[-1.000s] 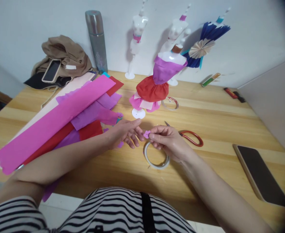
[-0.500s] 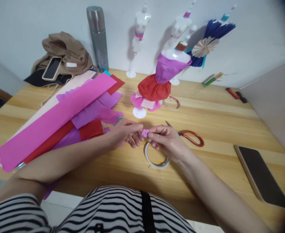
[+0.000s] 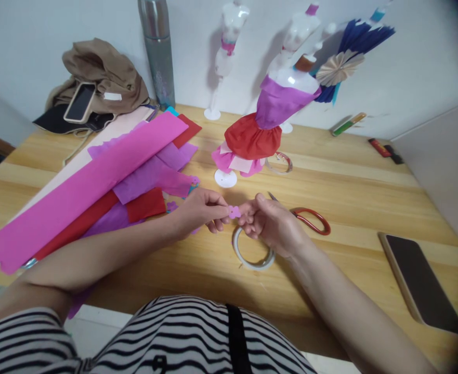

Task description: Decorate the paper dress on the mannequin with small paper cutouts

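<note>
Between my two hands is a small purple paper flower [image 3: 234,212]. My left hand [image 3: 205,209] pinches its left edge between thumb and forefinger. On the flower's other side, my right hand [image 3: 271,221] has its thumb lifted away, with fingertips near or touching the petals. Below the hands a roll of white tape [image 3: 253,266] lies flat on the table. Red-handled scissors [image 3: 315,221] rest just beyond my right hand, their blades partly hidden. More small purple flowers [image 3: 171,206] lie left of my left hand.
A mannequin in a purple and red paper dress [image 3: 252,136] stands ahead, other mannequins behind it. Crepe paper sheets [image 3: 92,187] cover the left side. A thermos [image 3: 159,62], a brown cloth bag [image 3: 104,72], a phone [image 3: 419,280] and another tape roll [image 3: 279,163] are around.
The flower has passed from my right hand's pinch to my left hand's. My right thumb has lifted off it. The view has shifted slightly.
</note>
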A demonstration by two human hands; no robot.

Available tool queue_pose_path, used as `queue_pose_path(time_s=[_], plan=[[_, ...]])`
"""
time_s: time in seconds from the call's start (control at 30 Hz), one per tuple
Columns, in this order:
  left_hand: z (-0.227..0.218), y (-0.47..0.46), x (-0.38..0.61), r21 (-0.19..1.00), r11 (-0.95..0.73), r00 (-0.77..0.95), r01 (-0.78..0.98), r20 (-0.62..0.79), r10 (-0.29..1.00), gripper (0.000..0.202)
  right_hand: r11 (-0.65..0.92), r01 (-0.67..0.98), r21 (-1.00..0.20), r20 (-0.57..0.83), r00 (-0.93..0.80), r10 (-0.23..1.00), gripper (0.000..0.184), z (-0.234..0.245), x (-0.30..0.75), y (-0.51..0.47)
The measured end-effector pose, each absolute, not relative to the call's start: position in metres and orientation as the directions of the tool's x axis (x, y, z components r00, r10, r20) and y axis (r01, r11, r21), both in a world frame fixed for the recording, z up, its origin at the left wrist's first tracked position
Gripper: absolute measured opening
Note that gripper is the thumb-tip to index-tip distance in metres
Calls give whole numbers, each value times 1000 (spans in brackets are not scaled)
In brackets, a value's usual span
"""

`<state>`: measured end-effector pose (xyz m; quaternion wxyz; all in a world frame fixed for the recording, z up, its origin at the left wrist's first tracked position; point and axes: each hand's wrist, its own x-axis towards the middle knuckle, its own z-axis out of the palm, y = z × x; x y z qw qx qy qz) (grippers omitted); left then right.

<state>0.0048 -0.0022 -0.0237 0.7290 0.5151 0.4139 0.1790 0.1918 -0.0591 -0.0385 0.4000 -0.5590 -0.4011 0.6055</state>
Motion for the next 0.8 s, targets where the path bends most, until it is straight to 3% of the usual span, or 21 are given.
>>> queue_pose_path(time_s=[0.13, 0.27, 0.47, 0.53, 0.6, 0.7, 0.8], plan=[[-23, -2, 7, 889, 412, 575, 198, -446, 686, 18, -399, -162, -903, -386, -106, 917, 49, -38, 188, -60], [-24, -2, 8, 885, 402, 570, 234, -460, 681, 18, -383, -83, -920, -376, -89, 922, 41, -39, 186, -60], [-18, 19, -7, 920, 368, 591, 137, -374, 715, 28, -320, 23, -947, -320, 11, 947, 32, -43, 194, -58], [-9, 30, -16, 949, 243, 550, 203, -315, 773, 24, -264, 103, -959, -263, 23, 965, 30, -45, 195, -58], [1, 38, -25, 917, 45, 545, 397, -275, 792, 16, -183, 194, -964, -186, 4, 983, 30, -48, 195, -58], [17, 46, -37, 734, -293, 637, 613, -240, 733, 17, -108, 286, -952, -126, -45, 991, 31, -55, 192, -58], [24, 51, -44, 619, -395, 658, 679, -273, 702, 25, -99, 322, -942, -134, -87, 987, 32, -61, 191, -57]])
